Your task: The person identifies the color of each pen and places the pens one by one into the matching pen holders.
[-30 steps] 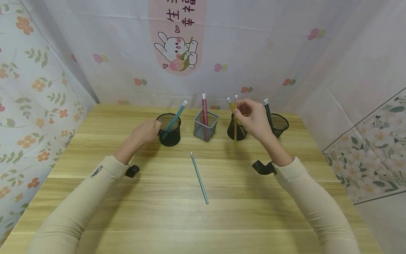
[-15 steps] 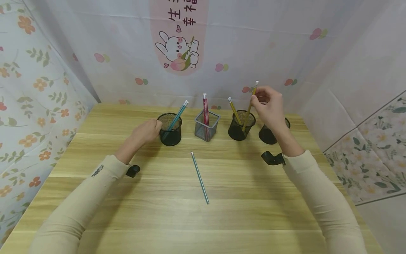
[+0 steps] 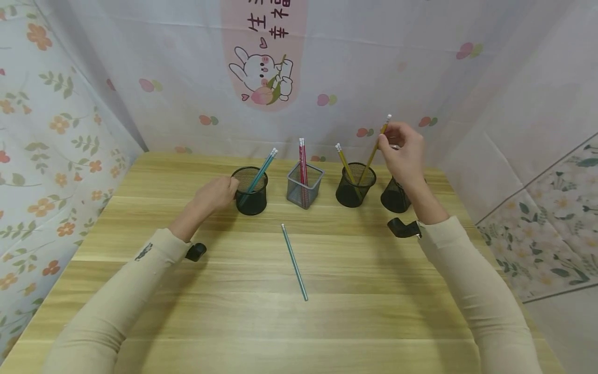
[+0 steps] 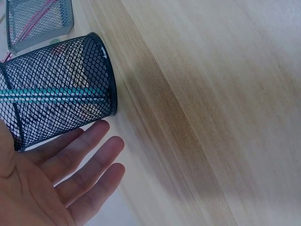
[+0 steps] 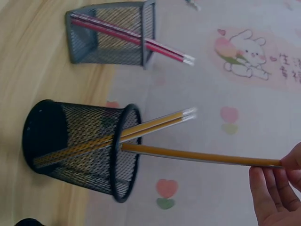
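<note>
My right hand (image 3: 405, 156) pinches a yellow pencil (image 5: 202, 157) near its white eraser end. The pencil slants down, its lower end inside the mouth of a black mesh pencil cup (image 5: 94, 122), beside two yellow pencils (image 5: 157, 125) leaning the other way. My left hand (image 3: 216, 193) is at the left side of another black mesh cup (image 4: 61, 66), which holds teal pencils (image 3: 261, 169). In the left wrist view its fingers (image 4: 94, 174) are relaxed and nearly straight along the cup's wall, with the thumb near the rim.
A teal pencil (image 3: 294, 262) lies on the wooden table (image 3: 224, 322). Between the two black cups stands a square grey mesh cup (image 3: 299, 195) of red pencils. A further black cup (image 3: 393, 202) sits at the right, partly behind my right hand. A printed curtain (image 3: 374, 62) hangs behind.
My right hand has moved right and slightly up with the yellow pencil, which went from upright to slanting, its lower end now in the cup. My left hand stays in place.
</note>
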The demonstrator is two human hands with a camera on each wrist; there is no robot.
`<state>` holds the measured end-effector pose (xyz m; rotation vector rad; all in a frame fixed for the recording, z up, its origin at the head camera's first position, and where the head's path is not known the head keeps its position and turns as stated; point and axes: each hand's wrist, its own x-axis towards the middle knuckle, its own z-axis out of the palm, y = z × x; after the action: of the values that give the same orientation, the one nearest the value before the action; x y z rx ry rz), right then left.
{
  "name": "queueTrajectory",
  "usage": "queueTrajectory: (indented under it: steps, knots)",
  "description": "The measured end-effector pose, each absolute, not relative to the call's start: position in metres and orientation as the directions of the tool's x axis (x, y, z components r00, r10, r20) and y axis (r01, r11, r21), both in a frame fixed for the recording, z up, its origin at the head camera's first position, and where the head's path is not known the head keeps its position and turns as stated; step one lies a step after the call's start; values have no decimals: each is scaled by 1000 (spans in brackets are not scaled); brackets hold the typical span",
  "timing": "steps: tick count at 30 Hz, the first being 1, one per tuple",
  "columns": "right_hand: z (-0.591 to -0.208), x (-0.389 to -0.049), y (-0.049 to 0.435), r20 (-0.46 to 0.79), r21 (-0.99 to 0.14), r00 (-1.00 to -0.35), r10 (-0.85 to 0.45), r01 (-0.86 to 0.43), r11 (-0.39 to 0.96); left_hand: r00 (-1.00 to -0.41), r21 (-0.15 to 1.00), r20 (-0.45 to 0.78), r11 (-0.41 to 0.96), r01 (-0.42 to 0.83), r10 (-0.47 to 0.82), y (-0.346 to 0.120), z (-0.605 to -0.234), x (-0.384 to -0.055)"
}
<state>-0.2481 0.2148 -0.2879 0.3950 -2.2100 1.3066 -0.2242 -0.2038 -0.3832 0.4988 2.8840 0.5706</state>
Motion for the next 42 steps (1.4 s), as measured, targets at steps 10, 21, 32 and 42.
queueTrajectory:
  steps: [10,21,32,42]
  knots:
    - [-318,-259,225,557,-696,-830,-35,-489,526,-941,437,-90,862,256,325,-203,-384,-224]
    - [-341,-262,229,483,-658,-868,-116,-447,607,-951,475,-107,855,208,291,-203,-383,-225]
    - [-356,-260,221,458,-612,-874,-165,-444,654,-943,451,-102,860,240,316,-204,-385,-224]
    - [-357,-259,215,461,-610,-869,-178,-456,648,-937,419,-88,866,273,338,-204,-384,-224]
